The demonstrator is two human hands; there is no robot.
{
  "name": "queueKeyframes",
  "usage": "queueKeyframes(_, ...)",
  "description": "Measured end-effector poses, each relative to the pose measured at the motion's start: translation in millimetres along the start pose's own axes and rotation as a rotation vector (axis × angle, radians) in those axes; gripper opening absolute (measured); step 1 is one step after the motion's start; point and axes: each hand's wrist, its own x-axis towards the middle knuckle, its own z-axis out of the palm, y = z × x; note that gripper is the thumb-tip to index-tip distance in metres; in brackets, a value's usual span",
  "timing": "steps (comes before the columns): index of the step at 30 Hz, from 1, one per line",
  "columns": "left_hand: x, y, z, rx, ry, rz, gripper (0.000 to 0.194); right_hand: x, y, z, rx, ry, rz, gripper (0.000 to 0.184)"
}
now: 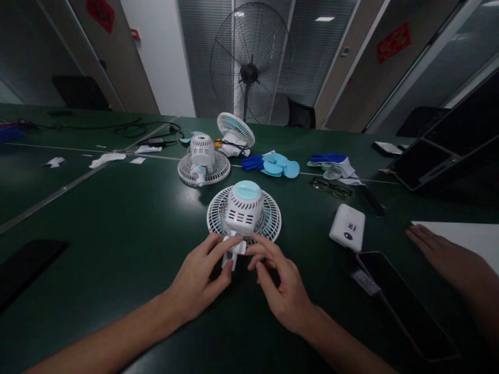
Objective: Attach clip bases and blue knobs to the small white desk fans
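Observation:
A small white fan (244, 213) lies face down on the dark green table, its motor housing with a light blue cap pointing up. At its near side a white clip bracket (233, 250) sticks out toward me. My left hand (198, 275) grips this bracket, index finger across its top and thumb by its lower end. My right hand (280, 283) is beside it, index fingertip touching around the joint of bracket and housing. The other right fingers are bent and apart, with nothing visible in them.
Behind stand a second face-down fan (202, 156) and a tilted fan (236, 132). Light blue blades (278, 165), gloves (333, 163), glasses (331, 188), a white power bank (348, 227) and a phone (405, 306) lie rightward. Another person's hand (448, 257) rests far right.

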Motion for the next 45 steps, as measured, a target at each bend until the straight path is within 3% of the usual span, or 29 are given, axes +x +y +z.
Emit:
queueKeyframes(4,0.3,-0.8,1.0,-0.004,0.008,0.005,0.049,-3.6,-1.1,-0.5,0.039,-0.005,-0.1,0.057)
queueKeyframes(9,0.3,-0.6,1.1,0.003,0.005,0.017,0.05,0.9,-2.9,0.3,-0.01,0.017,0.007,0.057)
queueKeyframes(16,1.4,0.0,-0.6,0.012,-0.004,0.009,0.05,1.5,-2.0,0.5,-0.05,0.0,0.003,0.057)
queueKeyframes(22,1.2,-0.1,1.0,0.0,0.003,0.015,0.05,-3.5,-1.6,-0.3,0.006,-0.015,-0.115,0.057)
queueKeyframes(29,1.5,0.2,0.5,0.013,0.004,0.009,0.049,3.8,-2.8,-1.1,-0.037,0.005,0.044,0.055)
queueKeyframes(35,1.2,1.0,-1.0,-0.002,0.0,0.003,0.049,-1.0,-2.0,-0.4,0.02,-0.021,-0.097,0.055)
queueKeyframes(41,0.3,0.3,-0.4,-0.006,-0.004,-0.023,0.049,-0.8,-0.1,-1.4,0.012,-0.007,-0.045,0.058)
queueKeyframes(45,0.2,0.3,0.0,-0.016,-0.006,-0.023,0.049,0.2,-1.5,-1.3,0.015,-0.035,-0.101,0.061)
